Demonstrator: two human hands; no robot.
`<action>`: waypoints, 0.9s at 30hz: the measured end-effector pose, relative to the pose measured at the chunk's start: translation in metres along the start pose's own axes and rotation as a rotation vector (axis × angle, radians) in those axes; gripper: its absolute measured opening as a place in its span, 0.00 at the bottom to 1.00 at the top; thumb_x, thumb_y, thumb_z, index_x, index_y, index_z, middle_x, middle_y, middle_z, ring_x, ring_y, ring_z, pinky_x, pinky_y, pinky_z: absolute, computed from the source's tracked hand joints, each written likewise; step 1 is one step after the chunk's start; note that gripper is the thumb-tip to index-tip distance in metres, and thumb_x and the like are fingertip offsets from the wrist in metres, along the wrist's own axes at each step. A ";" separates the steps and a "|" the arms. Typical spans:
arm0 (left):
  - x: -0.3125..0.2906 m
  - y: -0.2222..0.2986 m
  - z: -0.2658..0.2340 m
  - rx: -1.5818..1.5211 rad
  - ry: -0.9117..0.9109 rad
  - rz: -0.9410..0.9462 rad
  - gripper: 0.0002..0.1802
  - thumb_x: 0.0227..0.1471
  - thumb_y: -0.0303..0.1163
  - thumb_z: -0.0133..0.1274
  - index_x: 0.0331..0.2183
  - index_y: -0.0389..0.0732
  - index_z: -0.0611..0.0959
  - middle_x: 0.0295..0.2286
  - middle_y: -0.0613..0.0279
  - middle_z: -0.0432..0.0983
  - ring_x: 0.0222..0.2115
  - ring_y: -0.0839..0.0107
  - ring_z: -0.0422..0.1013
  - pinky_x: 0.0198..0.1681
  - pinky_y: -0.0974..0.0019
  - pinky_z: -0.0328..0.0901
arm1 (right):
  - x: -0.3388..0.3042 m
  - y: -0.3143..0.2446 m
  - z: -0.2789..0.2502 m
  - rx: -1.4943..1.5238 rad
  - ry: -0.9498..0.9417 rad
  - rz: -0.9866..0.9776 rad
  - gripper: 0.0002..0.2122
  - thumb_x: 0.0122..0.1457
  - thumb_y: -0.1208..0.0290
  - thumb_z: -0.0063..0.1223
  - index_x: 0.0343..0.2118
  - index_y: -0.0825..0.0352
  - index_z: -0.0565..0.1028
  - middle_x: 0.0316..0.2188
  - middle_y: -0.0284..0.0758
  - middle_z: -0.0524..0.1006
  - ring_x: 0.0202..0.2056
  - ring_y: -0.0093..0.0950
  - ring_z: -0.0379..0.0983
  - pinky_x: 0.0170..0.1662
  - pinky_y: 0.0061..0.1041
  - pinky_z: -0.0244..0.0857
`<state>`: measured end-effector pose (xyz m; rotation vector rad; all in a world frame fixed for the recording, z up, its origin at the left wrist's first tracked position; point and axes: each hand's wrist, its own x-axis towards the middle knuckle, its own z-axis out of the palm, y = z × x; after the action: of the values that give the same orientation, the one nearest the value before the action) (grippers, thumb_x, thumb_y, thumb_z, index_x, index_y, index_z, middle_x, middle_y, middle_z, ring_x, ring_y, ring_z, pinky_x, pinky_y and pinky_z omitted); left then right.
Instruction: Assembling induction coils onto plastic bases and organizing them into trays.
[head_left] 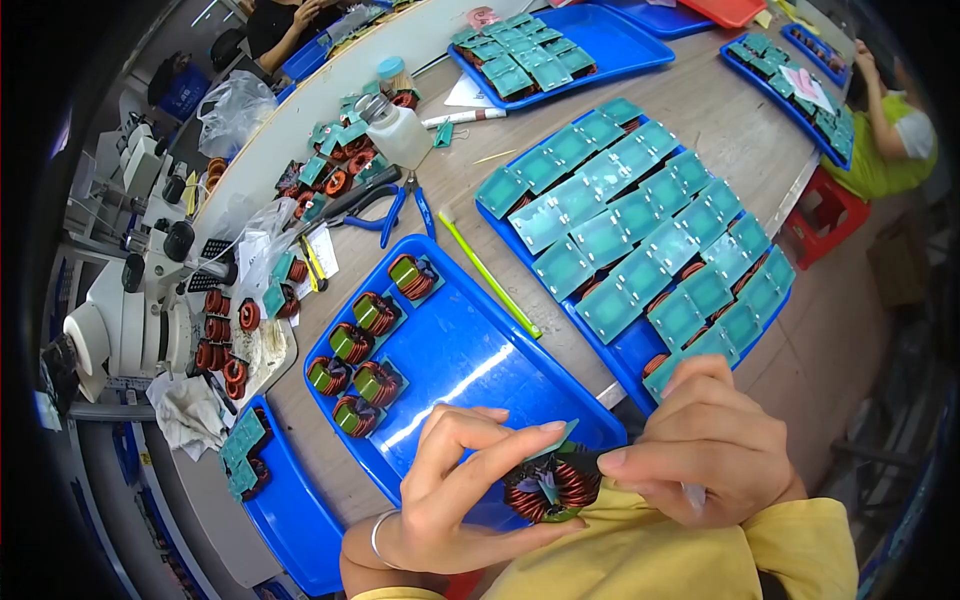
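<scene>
My left hand (455,480), with a bracelet at its wrist, is closed around a toroidal coil (550,490) wound with copper wire on a small green board. Close by on the right, my right hand (705,450) has thumb and fingers pinched on a small dark piece (588,461) that meets the coil; its kind is hard to tell. Beneath the hands lies a blue tray (460,350), with several similar coils (376,313) on green boards along its left side.
Beyond, a larger blue tray (625,362) carries rows of green boards (610,215). A yellow-green stick (487,272), blue-handled pliers (405,212) and a white bottle (398,135) lie or stand between trays and loose coils. At left is a microscope (125,310); another person (890,130) sits far right.
</scene>
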<state>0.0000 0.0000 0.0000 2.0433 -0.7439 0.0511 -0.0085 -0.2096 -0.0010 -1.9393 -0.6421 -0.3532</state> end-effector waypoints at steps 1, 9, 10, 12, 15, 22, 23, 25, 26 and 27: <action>0.001 0.000 0.001 -0.007 -0.003 -0.001 0.35 0.23 0.37 0.69 0.39 0.34 0.78 0.28 0.61 0.69 0.28 0.66 0.66 0.36 0.65 0.63 | 0.000 0.001 0.000 -0.005 0.006 -0.002 0.11 0.38 0.78 0.63 0.28 0.59 0.79 0.18 0.24 0.71 0.22 0.21 0.65 0.33 0.24 0.58; -0.001 0.000 -0.002 -0.022 -0.015 -0.018 0.35 0.23 0.36 0.70 0.38 0.33 0.78 0.26 0.62 0.69 0.28 0.67 0.66 0.35 0.66 0.63 | 0.001 0.000 0.002 0.003 0.000 -0.023 0.11 0.37 0.79 0.63 0.28 0.59 0.79 0.18 0.24 0.71 0.21 0.21 0.65 0.31 0.23 0.57; 0.000 0.001 -0.002 -0.024 -0.016 -0.016 0.35 0.23 0.36 0.70 0.38 0.33 0.78 0.26 0.62 0.68 0.28 0.67 0.66 0.35 0.66 0.63 | 0.001 0.000 0.003 0.004 0.009 -0.021 0.11 0.37 0.79 0.63 0.28 0.59 0.79 0.18 0.24 0.71 0.21 0.21 0.65 0.32 0.23 0.57; 0.000 0.001 -0.002 -0.025 -0.017 -0.014 0.35 0.23 0.36 0.70 0.38 0.33 0.78 0.26 0.62 0.68 0.28 0.67 0.66 0.35 0.67 0.63 | 0.001 0.000 0.003 0.007 0.018 -0.020 0.12 0.37 0.79 0.63 0.28 0.59 0.79 0.18 0.24 0.71 0.21 0.21 0.65 0.32 0.23 0.57; -0.001 0.001 -0.001 -0.024 -0.012 -0.028 0.35 0.23 0.36 0.70 0.38 0.33 0.78 0.25 0.63 0.68 0.27 0.67 0.65 0.35 0.66 0.64 | 0.001 0.000 0.003 0.011 0.005 -0.015 0.12 0.37 0.79 0.63 0.28 0.59 0.79 0.18 0.24 0.71 0.21 0.21 0.65 0.32 0.23 0.57; -0.002 -0.001 0.001 -0.023 -0.010 -0.069 0.36 0.15 0.38 0.72 0.35 0.36 0.80 0.24 0.66 0.66 0.28 0.70 0.64 0.38 0.65 0.62 | 0.000 0.001 0.005 -0.023 0.007 -0.034 0.12 0.37 0.78 0.64 0.28 0.59 0.79 0.18 0.24 0.72 0.21 0.20 0.65 0.32 0.23 0.57; -0.002 -0.001 0.000 -0.021 -0.009 -0.070 0.36 0.15 0.37 0.72 0.35 0.37 0.80 0.24 0.66 0.65 0.28 0.71 0.63 0.38 0.65 0.61 | 0.000 0.001 0.006 -0.036 0.004 -0.048 0.13 0.37 0.78 0.64 0.29 0.59 0.79 0.18 0.24 0.72 0.21 0.20 0.65 0.32 0.23 0.57; -0.002 -0.001 0.000 -0.024 -0.010 -0.077 0.35 0.16 0.37 0.72 0.35 0.37 0.80 0.24 0.66 0.65 0.28 0.71 0.63 0.38 0.65 0.61 | -0.001 0.000 0.005 -0.052 -0.003 -0.045 0.13 0.37 0.78 0.64 0.29 0.59 0.79 0.18 0.24 0.71 0.21 0.20 0.65 0.32 0.23 0.57; -0.002 -0.001 0.000 -0.025 -0.010 -0.084 0.35 0.16 0.37 0.72 0.35 0.37 0.80 0.24 0.67 0.65 0.28 0.71 0.63 0.38 0.65 0.61 | -0.001 -0.001 0.005 -0.069 -0.010 -0.042 0.13 0.36 0.78 0.64 0.29 0.59 0.79 0.18 0.24 0.71 0.21 0.20 0.66 0.33 0.23 0.57; -0.001 -0.001 0.000 -0.027 -0.011 -0.083 0.35 0.16 0.37 0.72 0.35 0.37 0.80 0.24 0.67 0.65 0.28 0.71 0.63 0.38 0.65 0.61 | -0.001 -0.001 0.004 -0.070 -0.010 -0.041 0.13 0.36 0.78 0.64 0.29 0.59 0.79 0.18 0.24 0.71 0.21 0.20 0.66 0.33 0.23 0.57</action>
<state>-0.0008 0.0007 -0.0009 2.0479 -0.6619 -0.0174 -0.0105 -0.2056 -0.0024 -1.9979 -0.6846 -0.3966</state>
